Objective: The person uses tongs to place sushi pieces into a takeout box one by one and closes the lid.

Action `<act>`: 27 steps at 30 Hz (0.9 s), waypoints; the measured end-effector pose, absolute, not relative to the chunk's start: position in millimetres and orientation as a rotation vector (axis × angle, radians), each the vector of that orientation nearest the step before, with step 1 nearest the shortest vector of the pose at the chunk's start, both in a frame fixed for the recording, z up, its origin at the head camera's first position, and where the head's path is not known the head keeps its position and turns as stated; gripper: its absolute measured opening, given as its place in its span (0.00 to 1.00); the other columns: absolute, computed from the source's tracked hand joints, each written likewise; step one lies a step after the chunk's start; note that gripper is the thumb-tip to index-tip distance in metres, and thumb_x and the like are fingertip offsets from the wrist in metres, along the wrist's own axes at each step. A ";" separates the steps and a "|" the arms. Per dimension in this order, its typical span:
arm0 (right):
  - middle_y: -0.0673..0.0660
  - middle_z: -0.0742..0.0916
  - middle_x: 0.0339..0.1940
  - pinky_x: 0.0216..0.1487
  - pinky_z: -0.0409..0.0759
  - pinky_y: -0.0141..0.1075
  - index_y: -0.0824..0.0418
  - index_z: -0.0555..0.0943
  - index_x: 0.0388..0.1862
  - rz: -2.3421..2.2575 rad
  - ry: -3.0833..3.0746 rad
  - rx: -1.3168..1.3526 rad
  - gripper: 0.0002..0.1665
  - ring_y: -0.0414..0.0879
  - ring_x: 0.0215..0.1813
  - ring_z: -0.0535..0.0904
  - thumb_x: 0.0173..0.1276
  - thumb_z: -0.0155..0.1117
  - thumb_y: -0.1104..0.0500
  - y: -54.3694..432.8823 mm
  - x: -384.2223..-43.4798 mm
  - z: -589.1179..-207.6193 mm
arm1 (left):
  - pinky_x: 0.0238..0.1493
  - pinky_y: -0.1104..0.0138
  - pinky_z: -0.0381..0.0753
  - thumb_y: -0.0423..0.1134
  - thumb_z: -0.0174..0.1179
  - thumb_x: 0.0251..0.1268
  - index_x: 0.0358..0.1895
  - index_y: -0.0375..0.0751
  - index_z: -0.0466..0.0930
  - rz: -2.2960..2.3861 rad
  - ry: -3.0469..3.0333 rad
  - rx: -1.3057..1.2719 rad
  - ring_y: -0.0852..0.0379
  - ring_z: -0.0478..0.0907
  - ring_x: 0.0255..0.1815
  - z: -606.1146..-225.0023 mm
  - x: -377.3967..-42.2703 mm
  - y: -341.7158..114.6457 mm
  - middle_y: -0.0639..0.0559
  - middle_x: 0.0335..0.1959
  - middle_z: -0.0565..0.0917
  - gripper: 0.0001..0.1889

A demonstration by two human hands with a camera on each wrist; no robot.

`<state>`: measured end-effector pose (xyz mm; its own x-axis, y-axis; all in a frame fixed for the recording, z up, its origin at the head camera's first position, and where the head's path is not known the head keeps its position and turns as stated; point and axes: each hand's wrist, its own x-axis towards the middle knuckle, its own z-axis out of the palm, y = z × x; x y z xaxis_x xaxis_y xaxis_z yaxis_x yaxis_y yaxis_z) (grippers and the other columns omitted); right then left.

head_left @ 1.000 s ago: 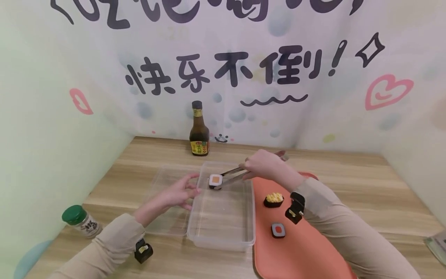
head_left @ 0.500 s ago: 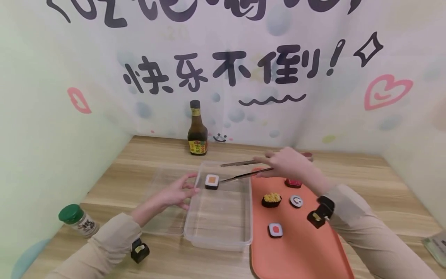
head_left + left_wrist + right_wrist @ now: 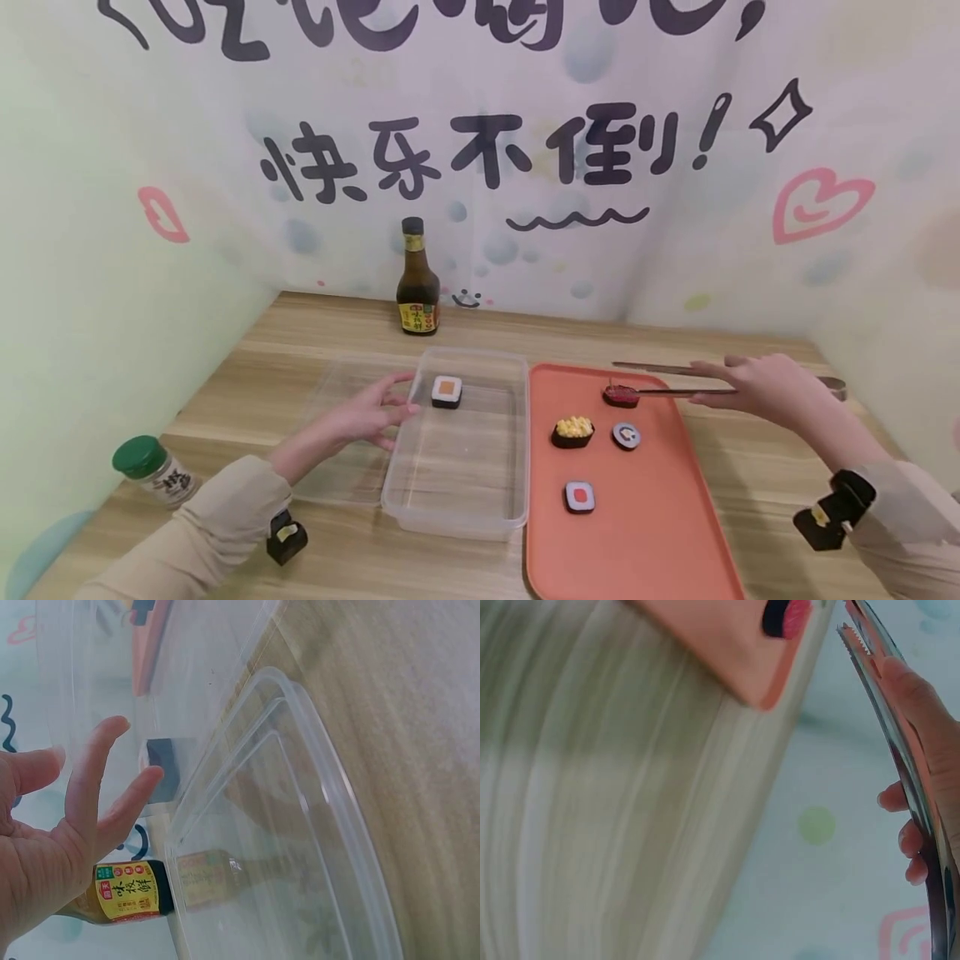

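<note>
The work in hand looked like moving sushi pieces one at a time from the orange tray [image 3: 630, 550] to the clear plastic container [image 3: 450, 520], with one orange-centred roll [image 3: 446, 392] already in its far left corner. The right hand [image 3: 776, 387] gripped metal tongs [image 3: 686, 392], their arms spread wide about the red-topped gunkan sushi [image 3: 621, 397] near the tray's far edge; the next move seemed to call for lowering the tips astride that piece and squeezing gently. The left hand [image 3: 371, 414] held nothing, its fingers loosely spread at the container's left wall, above the transparent lid [image 3: 337, 479]; whether they pressed the wall could not be told. From the head, the near tong arm overlapped the sushi, so contact was unclear, but the right wrist view set the tips apart from it and brought out their serrated edges. Only the head view took in the corn-topped gunkan [image 3: 573, 432], the small round roll [image 3: 626, 435] and the red-centred roll [image 3: 579, 497], while the left wrist view gave the soy sauce bottle [image 3: 127, 891] a far larger label.
</note>
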<state>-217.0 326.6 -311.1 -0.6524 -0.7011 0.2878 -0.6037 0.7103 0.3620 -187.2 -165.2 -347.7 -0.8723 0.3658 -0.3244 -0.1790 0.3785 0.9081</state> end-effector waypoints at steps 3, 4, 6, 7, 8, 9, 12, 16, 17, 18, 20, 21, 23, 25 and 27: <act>0.52 0.77 0.17 0.11 0.63 0.34 0.53 0.82 0.44 -0.339 -2.553 0.987 0.30 0.40 0.12 0.64 0.49 0.63 0.36 336.0 -215.2 -317.7 | 0.37 0.57 0.86 0.33 0.48 0.67 0.71 0.36 0.41 1.521 2.156 0.165 0.33 0.70 0.56 -348.7 -187.6 -165.9 0.22 0.62 0.60 0.33; 0.51 0.77 0.18 0.12 0.65 0.35 0.53 0.82 0.44 -0.343 -2.591 0.971 0.30 0.41 0.13 0.66 0.49 0.63 0.35 337.2 -214.7 -318.7 | 0.37 0.57 0.86 0.33 0.48 0.67 0.71 0.36 0.41 1.518 2.159 0.163 0.33 0.71 0.56 -349.0 -187.7 -166.0 0.22 0.62 0.60 0.33; 0.53 0.80 0.21 0.15 0.70 0.38 0.54 0.82 0.46 -0.354 -2.677 0.939 0.31 0.44 0.15 0.71 0.50 0.63 0.35 337.6 -214.3 -319.6 | 0.37 0.57 0.86 0.34 0.48 0.67 0.71 0.36 0.42 1.510 2.167 0.154 0.33 0.71 0.56 -349.4 -187.6 -165.9 0.23 0.62 0.61 0.33; 0.53 0.81 0.22 0.17 0.73 0.40 0.54 0.82 0.46 -0.360 -2.717 0.925 0.31 0.45 0.17 0.73 0.50 0.63 0.35 337.1 -214.3 -319.6 | 0.36 0.58 0.86 0.34 0.48 0.67 0.71 0.37 0.42 1.503 2.173 0.148 0.34 0.71 0.56 -349.5 -187.5 -165.8 0.23 0.62 0.61 0.33; 0.53 0.83 0.24 0.18 0.74 0.41 0.54 0.82 0.46 -0.369 -2.737 0.922 0.30 0.46 0.18 0.75 0.50 0.64 0.36 336.2 -214.6 -319.7 | 0.36 0.58 0.86 0.35 0.49 0.67 0.71 0.37 0.43 1.499 2.179 0.140 0.34 0.71 0.56 -349.4 -187.3 -165.7 0.23 0.62 0.61 0.33; 0.53 0.83 0.23 0.18 0.75 0.41 0.54 0.82 0.45 -0.379 -2.757 0.925 0.29 0.45 0.19 0.75 0.50 0.64 0.36 335.0 -215.2 -319.6 | 0.36 0.59 0.86 0.35 0.49 0.67 0.71 0.38 0.43 1.493 2.186 0.133 0.34 0.71 0.56 -349.5 -187.2 -165.6 0.24 0.62 0.62 0.33; 0.49 0.82 0.20 0.18 0.74 0.39 0.53 0.83 0.43 -0.394 -2.768 0.957 0.26 0.42 0.19 0.74 0.51 0.65 0.38 330.9 -217.5 -318.1 | 0.35 0.60 0.86 0.36 0.49 0.67 0.71 0.38 0.44 1.484 2.199 0.124 0.34 0.71 0.56 -349.3 -187.0 -165.4 0.24 0.62 0.62 0.33; 0.44 0.77 0.15 0.15 0.70 0.35 0.53 0.82 0.40 -0.401 -2.789 0.977 0.22 0.37 0.15 0.67 0.53 0.64 0.40 325.3 -217.1 -314.2 | 0.35 0.60 0.86 0.36 0.49 0.67 0.71 0.38 0.43 1.490 2.182 0.144 0.34 0.71 0.56 -350.1 -187.6 -166.4 0.24 0.62 0.61 0.33; 0.44 0.76 0.14 0.15 0.70 0.35 0.53 0.81 0.38 -0.405 -2.776 0.985 0.21 0.37 0.15 0.66 0.53 0.64 0.41 323.9 -217.4 -313.0 | 0.35 0.59 0.86 0.35 0.49 0.67 0.71 0.38 0.43 1.498 2.176 0.143 0.34 0.71 0.56 -350.3 -188.1 -166.6 0.24 0.62 0.61 0.33; 0.44 0.75 0.13 0.15 0.69 0.34 0.53 0.81 0.38 -0.410 -2.761 0.992 0.20 0.37 0.14 0.65 0.53 0.64 0.41 322.6 -217.9 -311.7 | 0.36 0.59 0.86 0.35 0.49 0.67 0.71 0.37 0.42 1.501 2.169 0.149 0.34 0.70 0.56 -350.5 -188.4 -166.9 0.23 0.62 0.61 0.33; 0.44 0.73 0.11 0.13 0.67 0.34 0.54 0.81 0.38 -0.423 -2.719 1.005 0.23 0.37 0.13 0.63 0.56 0.59 0.38 320.2 -218.8 -308.5 | 0.37 0.58 0.86 0.35 0.49 0.68 0.71 0.37 0.42 1.506 2.162 0.157 0.34 0.71 0.56 -350.9 -189.0 -167.4 0.23 0.62 0.61 0.34; 0.44 0.71 0.09 0.12 0.65 0.34 0.55 0.82 0.39 -0.424 -2.686 1.016 0.27 0.37 0.12 0.62 0.58 0.54 0.35 318.9 -219.6 -306.7 | 0.37 0.57 0.86 0.35 0.49 0.68 0.71 0.37 0.41 1.508 2.160 0.156 0.34 0.71 0.56 -351.0 -189.2 -167.5 0.23 0.62 0.61 0.34; 0.44 0.68 0.07 0.11 0.62 0.33 0.55 0.82 0.40 -0.426 -2.624 1.037 0.35 0.38 0.11 0.59 0.61 0.42 0.30 315.2 -221.3 -302.3 | 0.38 0.56 0.86 0.35 0.48 0.68 0.71 0.37 0.41 1.510 2.157 0.156 0.34 0.71 0.56 -351.1 -189.5 -167.7 0.24 0.62 0.61 0.33; 0.45 0.65 0.05 0.10 0.59 0.33 0.55 0.82 0.42 -0.415 -2.597 1.042 0.42 0.38 0.10 0.56 0.60 0.31 0.27 310.3 -222.6 -296.2 | 0.38 0.56 0.86 0.34 0.48 0.68 0.71 0.37 0.41 1.510 2.158 0.160 0.34 0.71 0.56 -351.5 -189.7 -167.8 0.24 0.62 0.62 0.33; 0.44 0.63 0.05 0.10 0.60 0.32 0.54 0.82 0.43 -0.407 -2.578 1.049 0.40 0.38 0.11 0.56 0.60 0.35 0.28 303.2 -224.4 -289.1 | 0.38 0.56 0.86 0.34 0.48 0.68 0.71 0.36 0.41 1.510 2.158 0.162 0.34 0.71 0.56 -351.7 -189.9 -167.7 0.23 0.62 0.61 0.33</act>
<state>-224.4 303.2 -289.1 -0.6757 -0.7121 0.1907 -0.6187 0.6884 0.3786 -189.9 -167.7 -351.7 -0.8691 0.3698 -0.3285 -0.1820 0.3784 0.9076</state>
